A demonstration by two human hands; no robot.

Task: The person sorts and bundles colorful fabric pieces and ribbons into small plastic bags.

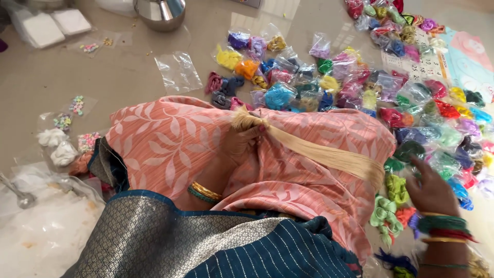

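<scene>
My left hand (241, 145) pinches one end of a long bundle of pale cream thread (319, 153), which lies across the peach leaf-patterned cloth (170, 139) over my lap. Gold and green bangles ring that wrist. My right hand (431, 189), with green, red and gold bangles at the wrist, reaches out with fingers apart over small packets of coloured thread (411, 150) on the floor at the right. It holds nothing. Loose green thread skeins (389, 205) lie just left of it.
Several small plastic packets of coloured thread (309, 82) cover the floor ahead and to the right. An empty clear bag (178, 72), a steel pot (160, 11), packets of beads (69, 116), white pads (43, 28) and a calendar sheet (465, 59) lie around. Dark blue patterned cloth (216, 247) fills the bottom.
</scene>
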